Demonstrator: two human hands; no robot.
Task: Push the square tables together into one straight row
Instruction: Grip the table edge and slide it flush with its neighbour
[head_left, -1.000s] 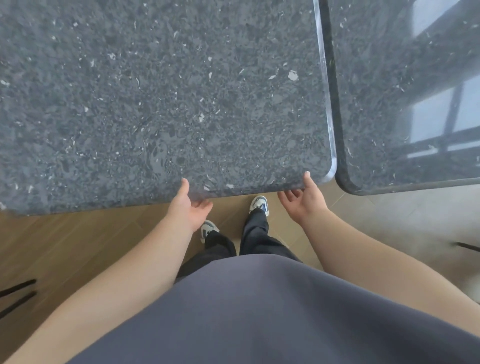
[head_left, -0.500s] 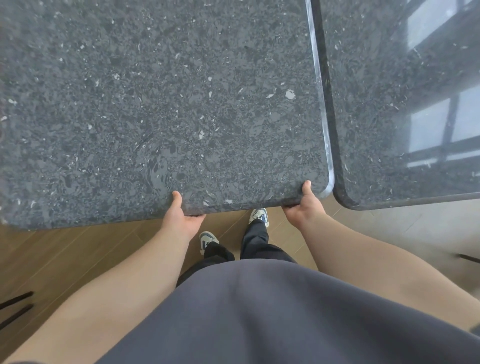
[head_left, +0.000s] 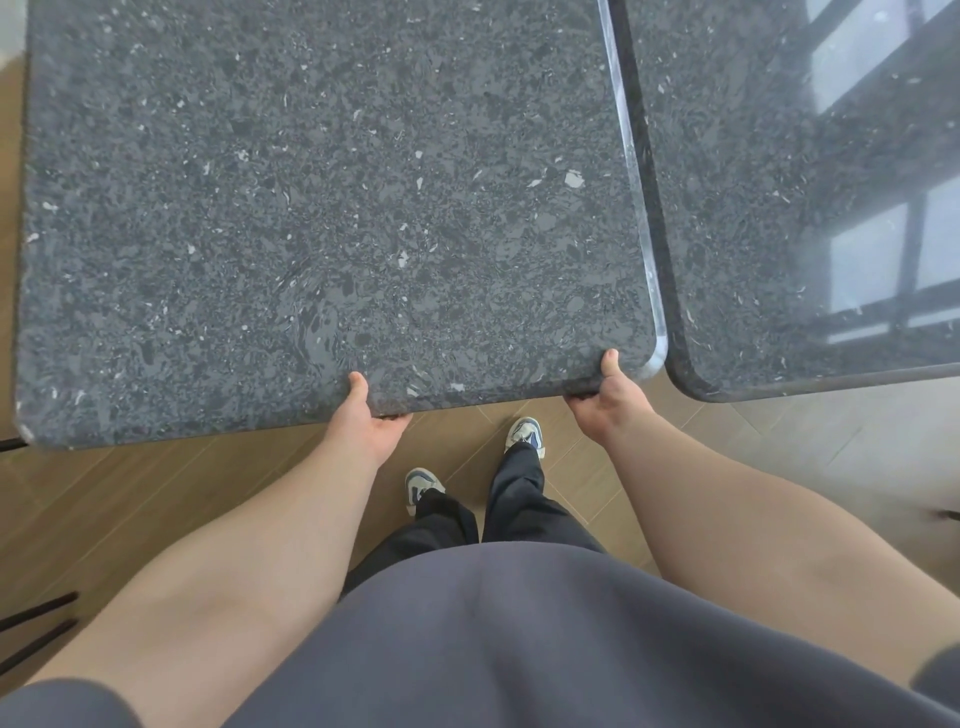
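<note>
Both hands grip the near edge of the left table (head_left: 332, 208), thumbs on top and fingers curled under: left hand (head_left: 363, 421) near the middle, right hand (head_left: 605, 397) by the near right corner. The speckled stone-look slab is probably heavy, stiff and slick, so this edge hold suits it. Square, with no long axis, its right edge runs almost against the right table (head_left: 769, 208), near edges nearly level

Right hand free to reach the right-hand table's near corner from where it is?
Probably yes. The right hand grips the left table beside that corner of the right table; only bare floor lies between.
</note>
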